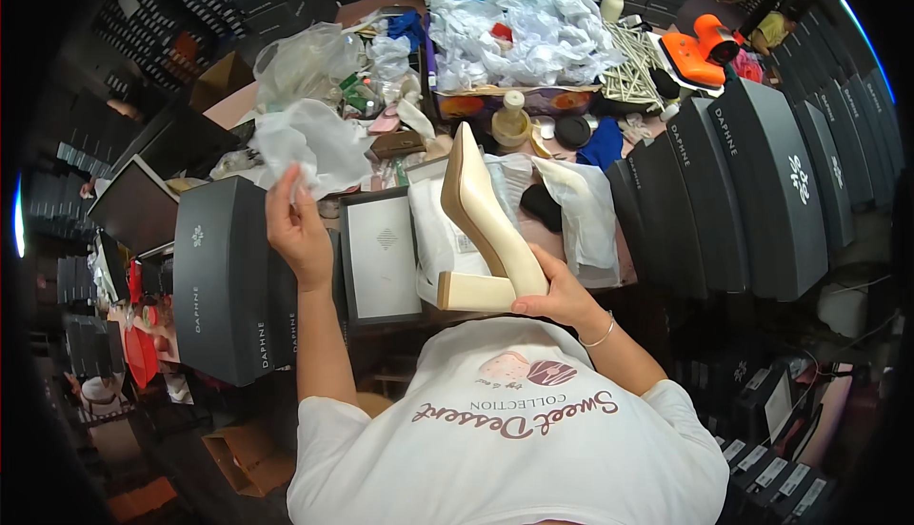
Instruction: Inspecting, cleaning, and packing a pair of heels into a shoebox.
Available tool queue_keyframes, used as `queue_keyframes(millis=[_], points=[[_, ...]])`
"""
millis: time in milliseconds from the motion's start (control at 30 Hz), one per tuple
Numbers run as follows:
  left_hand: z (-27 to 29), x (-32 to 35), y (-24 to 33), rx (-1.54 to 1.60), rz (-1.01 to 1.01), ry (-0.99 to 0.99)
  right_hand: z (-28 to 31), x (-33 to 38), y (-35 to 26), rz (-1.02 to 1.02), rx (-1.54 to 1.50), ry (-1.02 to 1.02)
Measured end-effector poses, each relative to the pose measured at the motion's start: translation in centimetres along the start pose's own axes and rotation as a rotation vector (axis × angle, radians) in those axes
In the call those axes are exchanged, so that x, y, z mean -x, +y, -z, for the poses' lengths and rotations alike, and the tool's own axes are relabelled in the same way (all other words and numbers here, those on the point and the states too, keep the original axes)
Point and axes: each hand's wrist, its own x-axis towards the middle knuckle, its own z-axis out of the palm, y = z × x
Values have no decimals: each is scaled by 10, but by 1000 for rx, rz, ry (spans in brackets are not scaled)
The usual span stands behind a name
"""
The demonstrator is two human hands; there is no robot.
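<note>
In my right hand (564,295) is a cream block-heeled pump (490,225), gripped at its heel end. Its toe points away from me and its sole is turned to the left. My left hand (301,228) pinches a thin white translucent wrapping sheet (319,149), raised to the left of the shoe. Below the pump lies an open shoebox with a grey inner lid (381,254) and white wrapping (447,225). Another cream shoe (569,182), partly inside a translucent white bag (592,225), rests to the right.
Dark shoeboxes stand upright at the left (224,282) and in a row at the right (762,187). A carton of crumpled white tissue (524,39) sits at the back. Near it are a small glue jar (511,123), several white sticks (633,63) and an orange device (700,54).
</note>
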Motion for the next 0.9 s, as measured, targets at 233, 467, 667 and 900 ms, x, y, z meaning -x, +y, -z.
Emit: queue_keyframes(millis=[233, 467, 667, 900], points=[[-48, 76, 15, 449, 578, -620, -3, 3, -1, 86, 430, 65], [-57, 116, 41, 645, 629, -631, -26, -4, -5, 184, 722, 94], [-60, 120, 53, 489, 540, -556, -34, -6, -4, 275, 927, 98], [-62, 114, 29, 733, 833, -355, -40, -6, -11, 217, 1168, 59]])
